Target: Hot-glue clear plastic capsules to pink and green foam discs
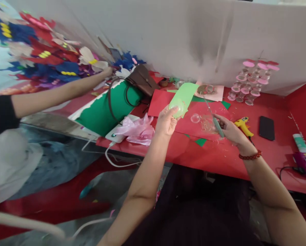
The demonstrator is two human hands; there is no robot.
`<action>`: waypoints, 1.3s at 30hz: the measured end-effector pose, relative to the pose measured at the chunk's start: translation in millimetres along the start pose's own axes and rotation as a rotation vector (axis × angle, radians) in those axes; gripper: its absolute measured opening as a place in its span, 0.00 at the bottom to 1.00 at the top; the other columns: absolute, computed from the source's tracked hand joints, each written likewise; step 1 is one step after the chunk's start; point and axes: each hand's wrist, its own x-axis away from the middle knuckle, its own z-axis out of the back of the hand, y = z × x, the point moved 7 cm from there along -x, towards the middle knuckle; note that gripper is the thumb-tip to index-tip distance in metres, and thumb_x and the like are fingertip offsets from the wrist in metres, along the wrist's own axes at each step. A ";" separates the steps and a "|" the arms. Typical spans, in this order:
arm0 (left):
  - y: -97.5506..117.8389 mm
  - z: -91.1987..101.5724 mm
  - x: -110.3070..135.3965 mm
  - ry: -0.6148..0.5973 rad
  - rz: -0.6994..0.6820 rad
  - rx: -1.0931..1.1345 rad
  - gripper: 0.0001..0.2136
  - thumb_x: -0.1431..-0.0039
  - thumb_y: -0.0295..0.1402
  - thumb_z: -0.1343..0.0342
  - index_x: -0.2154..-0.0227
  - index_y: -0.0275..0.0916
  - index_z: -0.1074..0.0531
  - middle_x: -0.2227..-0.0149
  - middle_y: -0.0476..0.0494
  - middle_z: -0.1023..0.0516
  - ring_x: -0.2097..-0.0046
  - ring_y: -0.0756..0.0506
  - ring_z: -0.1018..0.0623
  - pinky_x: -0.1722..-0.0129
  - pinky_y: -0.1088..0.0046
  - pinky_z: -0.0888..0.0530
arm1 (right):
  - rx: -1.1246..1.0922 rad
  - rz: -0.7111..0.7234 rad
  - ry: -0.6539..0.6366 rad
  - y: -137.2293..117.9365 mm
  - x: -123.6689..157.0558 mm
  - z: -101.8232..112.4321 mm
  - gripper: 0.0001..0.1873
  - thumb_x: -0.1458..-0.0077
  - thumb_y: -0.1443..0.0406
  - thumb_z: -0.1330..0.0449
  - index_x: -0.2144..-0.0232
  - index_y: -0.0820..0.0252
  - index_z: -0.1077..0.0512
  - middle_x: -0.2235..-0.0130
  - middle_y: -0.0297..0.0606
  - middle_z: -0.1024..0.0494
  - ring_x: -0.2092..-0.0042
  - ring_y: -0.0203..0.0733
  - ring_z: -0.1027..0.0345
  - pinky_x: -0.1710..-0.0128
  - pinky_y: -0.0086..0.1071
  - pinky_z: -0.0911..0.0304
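My left hand (167, 120) is closed on a strip of light green paper (185, 93) and a clear round plastic piece (177, 107) lying against it. In my right hand (228, 128) is a tool with a green handle (217, 126) and a long thin metal shaft, its exact kind unclear. The shaft points away toward a dark round item on pale pink paper (219, 92). Between my hands, another clear plastic ring (195, 118) sits on red paper (187, 126) among thin scraps (208, 124).
To the right lie a yellow glue gun (243, 126), a black phone (266, 128) and a purple device (305, 165). Behind them stand stacked clear cups with pink discs (247, 83). Leftward are pink plastic (140, 130), a brown bag (144, 80), and another person's arm (63, 94) near paper flowers (50, 58).
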 end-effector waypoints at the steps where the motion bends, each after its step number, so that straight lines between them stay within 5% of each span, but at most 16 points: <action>1: -10.7 -7.9 -3.2 -0.008 0.029 0.007 0.18 0.56 0.31 0.26 0.60 0.42 0.22 0.61 0.47 0.12 0.54 0.44 0.13 0.57 0.74 0.19 | -0.015 0.012 0.001 -3.4 1.8 10.0 0.31 0.55 0.53 0.25 0.49 0.54 0.27 0.69 0.26 0.28 0.71 0.33 0.36 0.71 0.29 0.37; 5: -60.4 -41.6 -25.6 0.034 0.153 0.064 0.14 0.55 0.28 0.27 0.66 0.40 0.24 0.66 0.50 0.14 0.64 0.48 0.15 0.63 0.75 0.20 | -0.034 0.063 -0.004 -12.9 4.2 35.7 0.30 0.53 0.48 0.25 0.52 0.52 0.27 0.71 0.26 0.33 0.72 0.34 0.41 0.74 0.30 0.40; 8: -93.5 -69.3 -41.9 0.045 0.228 0.127 0.10 0.51 0.29 0.29 0.67 0.41 0.23 0.67 0.52 0.14 0.65 0.50 0.16 0.63 0.76 0.20 | -0.092 0.056 0.125 -5.1 1.4 54.4 0.32 0.52 0.46 0.28 0.49 0.49 0.29 0.68 0.27 0.34 0.70 0.36 0.40 0.71 0.32 0.39; 11: -114.5 -91.6 -46.8 -0.006 0.255 0.160 0.08 0.49 0.27 0.30 0.66 0.41 0.22 0.66 0.51 0.13 0.65 0.50 0.16 0.61 0.76 0.20 | -0.111 0.053 0.310 7.4 1.2 74.5 0.29 0.53 0.48 0.29 0.52 0.48 0.30 0.65 0.27 0.34 0.68 0.36 0.40 0.67 0.32 0.38; 14: -127.0 -100.4 -40.4 -0.057 0.298 0.150 0.09 0.49 0.26 0.31 0.65 0.40 0.22 0.65 0.49 0.13 0.61 0.49 0.15 0.58 0.74 0.19 | -0.084 0.006 0.365 20.3 2.9 84.3 0.29 0.57 0.51 0.26 0.55 0.50 0.30 0.68 0.26 0.35 0.67 0.36 0.41 0.67 0.32 0.40; 21: -124.4 -93.2 -28.4 -0.102 0.275 0.085 0.18 0.50 0.29 0.28 0.55 0.44 0.21 0.60 0.50 0.13 0.57 0.48 0.14 0.56 0.74 0.18 | -0.014 0.001 0.352 30.0 7.1 83.5 0.27 0.53 0.47 0.28 0.56 0.52 0.29 0.70 0.25 0.34 0.68 0.36 0.41 0.67 0.32 0.43; 30: -133.1 -90.9 -19.2 -0.073 0.340 0.131 0.14 0.51 0.31 0.25 0.62 0.40 0.21 0.65 0.49 0.14 0.62 0.49 0.15 0.59 0.74 0.17 | -0.173 -0.132 0.113 25.4 19.2 41.8 0.22 0.49 0.48 0.29 0.59 0.50 0.30 0.64 0.30 0.29 0.66 0.38 0.36 0.60 0.35 0.33; 39: -127.5 -95.3 -16.1 -0.082 0.316 0.127 0.15 0.48 0.32 0.26 0.58 0.41 0.22 0.60 0.47 0.14 0.53 0.46 0.14 0.53 0.72 0.17 | -0.044 -0.161 0.100 20.1 22.7 36.0 0.25 0.48 0.43 0.32 0.58 0.49 0.32 0.57 0.37 0.24 0.53 0.48 0.30 0.50 0.42 0.29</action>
